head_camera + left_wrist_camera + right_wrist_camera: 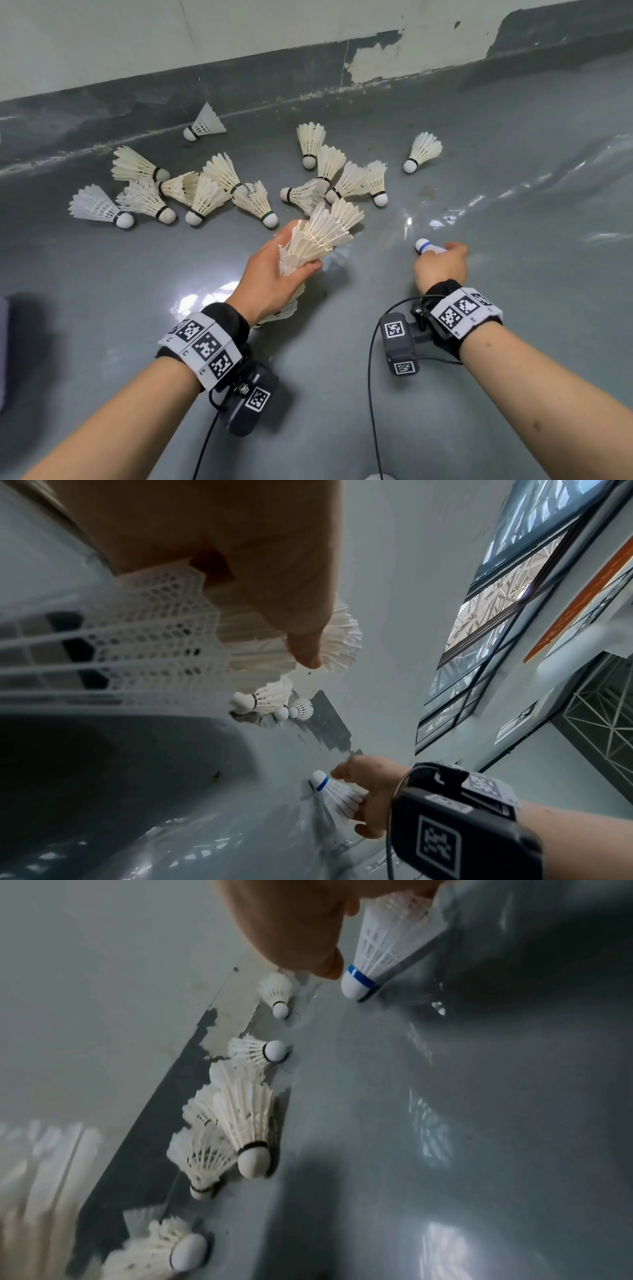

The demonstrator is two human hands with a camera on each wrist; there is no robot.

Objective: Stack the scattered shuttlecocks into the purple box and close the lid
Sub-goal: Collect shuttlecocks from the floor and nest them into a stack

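Many white shuttlecocks (205, 195) lie scattered on the grey floor near the wall, in a left cluster and a right cluster (342, 178). My left hand (294, 253) grips a nested stack of shuttlecocks (322, 233), feathers pointing away from me; in the left wrist view the stack's (154, 631) net skirt fills the left side under my thumb. My right hand (445, 253) pinches the skirt of a single blue-banded shuttlecock (424, 246), cork forward and low at the floor (359, 980). A purple edge (2, 353) at the far left is mostly out of frame.
The wall with peeling dark paint (376, 58) runs along the far side behind the shuttlecocks. One shuttlecock (423, 152) lies apart at the right, another (203, 125) against the wall base. Glossy grey floor (342, 411) spreads between my arms.
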